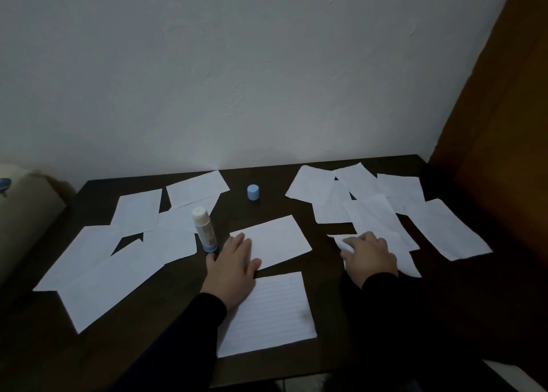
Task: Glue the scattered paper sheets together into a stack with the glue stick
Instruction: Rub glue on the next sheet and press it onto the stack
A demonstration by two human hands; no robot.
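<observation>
- Our left hand (pixel 232 262) lies flat, fingers spread, on the centre sheet (pixel 272 240); our right hand (pixel 369 256) pinches a sheet (pixel 382 228) at mid-right.
- The uncapped glue stick (pixel 204 230) stands beside our left hand; a nudge could topple it.
- Dark bench (pixel 326 273), loose sheets scattered both sides, blue cap (pixel 253 192) near a pale wall (pixel 267 65).

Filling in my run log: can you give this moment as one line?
left hand: flat on center sheet | right hand: pinching sheet | glue stick: upright, uncapped | cap: apart
</observation>
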